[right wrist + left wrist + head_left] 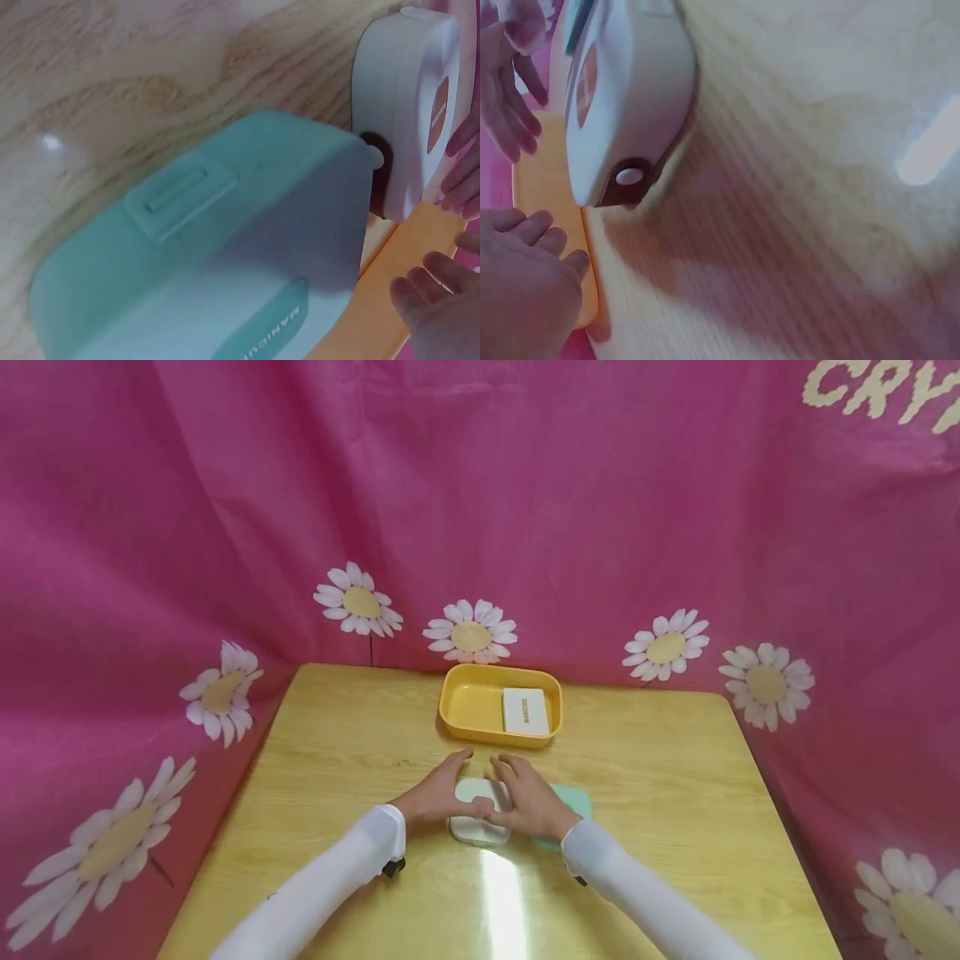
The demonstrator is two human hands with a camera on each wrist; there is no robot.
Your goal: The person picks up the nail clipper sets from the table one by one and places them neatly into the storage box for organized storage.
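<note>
On the wooden table lies a white case (480, 789) with rounded corners, a brown oval label and a brown end patch bearing a white button (629, 177). My left hand (441, 793) hovers at its left side, fingers loosely extended and holding nothing. From the other side my right hand (531, 800) reaches over it, its fingers also relaxed. The two thumbs come together above the case in the head view, covering part of its lid. A mint-green case (202, 225), with a clasp and a MANICURE label, stands right beside the white one, partly hidden by my right hand in the head view.
Behind the hands sits a yellow tray (472, 703), with a white box (525, 710) lying in its right part. A pink curtain (480, 510) with daisies hangs round the table's (637, 752) back and sides. Light glares off the tabletop's front.
</note>
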